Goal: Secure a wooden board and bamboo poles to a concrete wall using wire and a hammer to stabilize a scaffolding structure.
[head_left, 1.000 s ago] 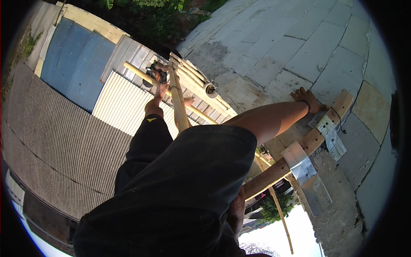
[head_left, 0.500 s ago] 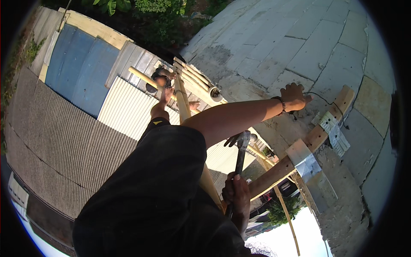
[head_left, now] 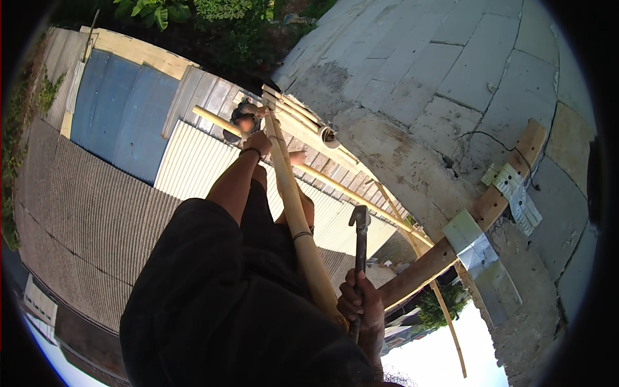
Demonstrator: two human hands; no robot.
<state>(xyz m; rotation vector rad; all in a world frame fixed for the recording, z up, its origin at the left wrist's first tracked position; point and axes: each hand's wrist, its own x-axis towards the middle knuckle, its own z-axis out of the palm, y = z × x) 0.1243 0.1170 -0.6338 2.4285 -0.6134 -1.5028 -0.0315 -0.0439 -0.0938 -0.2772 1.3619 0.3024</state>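
My left hand, a cord round its wrist, is closed on an upright bamboo pole ahead of me. Lower right, my right hand grips a dark metal hammer upright, head at the top. My bare foot shows by a crossing bamboo pole. A partly hidden person is below, near the pole's far end. Right of the hammer, a wooden beam carries bent metal plates.
A cracked pale block wall with a loose wire fills the right. Below lie a blue roof sheet, corrugated roofing and bundled bamboo along the wall's edge. Greenery shows beyond, and a thin bamboo strip at lower right.
My left hand has swung from the wall beside the beam leftward onto the bamboo pole. The hammer came into sight in my right hand and now stands more upright, slightly lower.
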